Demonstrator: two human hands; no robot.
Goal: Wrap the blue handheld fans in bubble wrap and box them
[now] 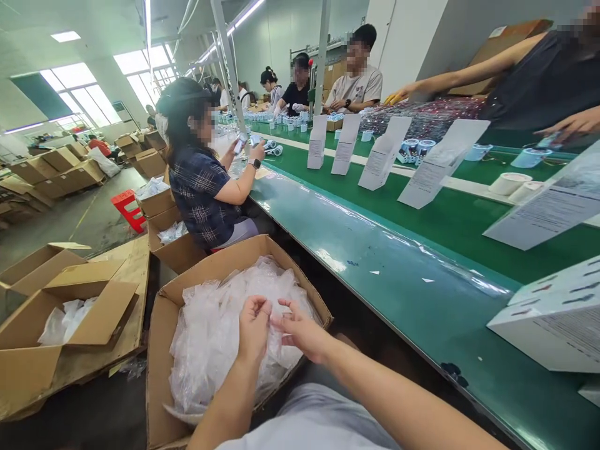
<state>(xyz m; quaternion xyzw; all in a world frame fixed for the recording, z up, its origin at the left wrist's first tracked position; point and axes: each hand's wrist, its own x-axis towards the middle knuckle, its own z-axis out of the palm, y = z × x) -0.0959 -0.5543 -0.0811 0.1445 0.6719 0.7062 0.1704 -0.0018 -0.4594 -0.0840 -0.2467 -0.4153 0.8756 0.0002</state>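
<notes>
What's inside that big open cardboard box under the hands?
The brown cardboard box holds a heap of crumpled clear plastic bags. The left hand and right hand pinch one clear bag above it. Anything beneath the heap, and the box's bottom, is covered.

a thin clear plastic bag (276,342) is hanging crumpled just above a heap of clear bags (210,337) that is filling an open cardboard box (162,381) on the floor.

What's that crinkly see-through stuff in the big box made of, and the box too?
The bags look like thin clear plastic film: glossy, wrinkled, see-through. The box looks like brown cardboard, matte, with folded flaps. The left hand and right hand pinch one.
</notes>
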